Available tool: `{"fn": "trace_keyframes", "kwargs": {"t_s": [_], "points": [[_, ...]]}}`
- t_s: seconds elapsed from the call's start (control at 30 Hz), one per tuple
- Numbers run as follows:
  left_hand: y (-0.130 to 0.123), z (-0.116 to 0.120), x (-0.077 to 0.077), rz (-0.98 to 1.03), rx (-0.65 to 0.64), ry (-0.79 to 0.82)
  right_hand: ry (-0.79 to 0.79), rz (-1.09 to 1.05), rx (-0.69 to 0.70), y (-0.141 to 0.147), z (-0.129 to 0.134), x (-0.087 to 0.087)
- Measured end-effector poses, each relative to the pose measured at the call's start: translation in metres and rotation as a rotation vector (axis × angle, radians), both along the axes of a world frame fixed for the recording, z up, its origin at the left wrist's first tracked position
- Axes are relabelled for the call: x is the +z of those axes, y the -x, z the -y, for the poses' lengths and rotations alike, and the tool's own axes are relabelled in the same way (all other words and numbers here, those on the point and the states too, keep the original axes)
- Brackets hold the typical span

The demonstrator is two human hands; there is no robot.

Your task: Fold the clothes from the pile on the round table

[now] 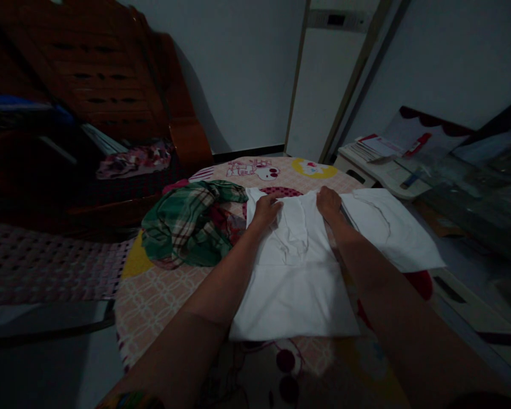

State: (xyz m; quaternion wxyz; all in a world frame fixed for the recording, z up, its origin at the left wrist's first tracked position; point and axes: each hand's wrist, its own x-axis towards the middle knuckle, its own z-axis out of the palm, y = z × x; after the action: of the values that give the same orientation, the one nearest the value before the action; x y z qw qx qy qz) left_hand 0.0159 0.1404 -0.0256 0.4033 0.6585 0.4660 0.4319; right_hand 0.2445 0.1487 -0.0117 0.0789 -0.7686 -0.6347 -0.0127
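Observation:
A white garment (300, 295), looking like a shirt, lies partly folded on the round table, its far part rumpled. My left hand (267, 211) rests on the garment's far left part, fingers and thumb somewhat apart and pointing right. At its far right corner, my right hand (329, 203) is closed on the cloth, knuckles up; the fingertips are hidden. Just right of that hand lies another folded white garment (392, 227). A heap of green plaid cloth (187, 221) sits left of my left hand, touching the white garment's far edge.
A patterned cover (166, 301) with cartoon figures lies on the table. Behind to the left stands a carved wooden chair (106, 85) with floral cloth (138, 159) on its seat. On the right, papers (378, 146) lie on a white cabinet (366, 165), near a glass-topped surface (451, 182).

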Motion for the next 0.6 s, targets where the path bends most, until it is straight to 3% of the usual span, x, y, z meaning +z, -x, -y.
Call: {"fn": "trace_keyframes", "kwargs": {"t_s": [0.1,0.23,0.33,0.47,0.6], "points": [[-0.002,0.0,0.0,-0.045,-0.041,-0.05,-0.043,-0.034,-0.129,0.0,0.001,0.001],[0.0,0.0,-0.004,-0.142,-0.014,-0.029,-0.009,-0.048,-0.126,0.004,0.006,0.005],[0.002,-0.002,-0.007,-0.137,0.023,0.018,-0.069,-0.033,-0.11,0.013,0.019,0.016],[0.005,-0.005,-0.009,-0.103,0.02,0.032,-0.128,-0.095,0.057,0.035,0.06,0.039],[0.008,-0.005,-0.009,-0.086,0.013,0.027,0.023,-0.285,0.348,0.056,0.113,0.051]]}}
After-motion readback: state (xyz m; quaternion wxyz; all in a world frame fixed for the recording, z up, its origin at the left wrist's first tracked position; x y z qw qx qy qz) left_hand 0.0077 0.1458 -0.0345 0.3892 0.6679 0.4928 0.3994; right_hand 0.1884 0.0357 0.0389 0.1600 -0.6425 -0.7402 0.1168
